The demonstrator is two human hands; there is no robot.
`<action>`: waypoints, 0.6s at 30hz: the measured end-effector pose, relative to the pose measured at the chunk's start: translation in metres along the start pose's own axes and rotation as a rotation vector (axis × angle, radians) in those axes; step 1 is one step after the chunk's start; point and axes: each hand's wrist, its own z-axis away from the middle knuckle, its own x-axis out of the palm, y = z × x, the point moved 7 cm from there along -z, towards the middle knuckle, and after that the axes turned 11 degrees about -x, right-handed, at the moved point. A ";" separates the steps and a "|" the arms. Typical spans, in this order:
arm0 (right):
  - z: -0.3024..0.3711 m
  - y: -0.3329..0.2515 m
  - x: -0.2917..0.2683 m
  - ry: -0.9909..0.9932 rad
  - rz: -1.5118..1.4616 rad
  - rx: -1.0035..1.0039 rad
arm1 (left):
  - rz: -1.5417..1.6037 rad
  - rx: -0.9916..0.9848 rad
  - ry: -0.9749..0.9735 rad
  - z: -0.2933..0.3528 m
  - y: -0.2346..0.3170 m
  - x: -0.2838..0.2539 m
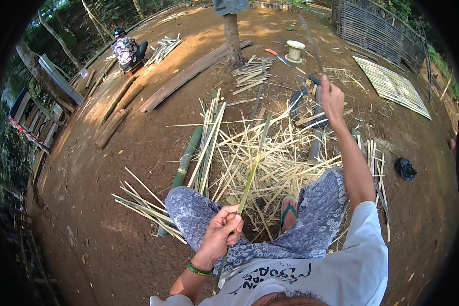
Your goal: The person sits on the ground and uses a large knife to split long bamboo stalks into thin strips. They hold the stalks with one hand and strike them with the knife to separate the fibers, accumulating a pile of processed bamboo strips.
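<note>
My left hand (222, 229) is closed around a long, thin green bamboo strip (252, 176). The strip slants up and away over the pile, its lower end running back past my wrist. Raised at the right, my right hand (332, 102) grips what looks like a machete (312, 45); its long blade points away from me, and the fingers cover most of the handle. Pale split bamboo strips (262, 153) lie in a loose heap between my knees and beyond. A thicker green bamboo piece (186, 158) rests left of the heap, beside a bundle of strips (209, 140).
More strips (148, 211) lie by my left knee. Ahead are a wooden post (233, 38), a long plank (188, 76), an orange-handled saw (278, 57) and a white spool (295, 52). A black plastic bag (405, 169) sits right. Another person (129, 51) crouches far left.
</note>
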 end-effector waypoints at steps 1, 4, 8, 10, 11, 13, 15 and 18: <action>-0.001 0.032 -0.015 0.082 0.017 0.082 | -0.021 0.015 0.029 0.003 0.000 -0.005; 0.011 0.042 -0.015 0.083 -0.197 0.207 | -0.059 0.131 0.099 -0.002 0.019 -0.009; 0.029 0.000 -0.005 -0.016 -0.461 0.211 | -0.199 0.252 0.124 -0.012 0.057 0.006; 0.030 -0.020 -0.001 -0.050 -0.525 0.206 | -0.255 0.329 0.133 -0.010 0.081 0.013; 0.032 -0.028 0.001 -0.066 -0.559 0.202 | -0.308 0.381 0.147 -0.007 0.097 0.015; 0.033 -0.043 0.006 -0.091 -0.627 0.194 | -0.439 0.490 0.223 0.009 0.138 0.022; 0.034 -0.052 0.011 -0.105 -0.687 0.165 | -0.551 0.709 0.285 0.031 0.185 0.030; 0.041 -0.067 0.024 -0.150 -0.778 0.152 | -0.680 1.036 0.456 0.072 0.254 0.036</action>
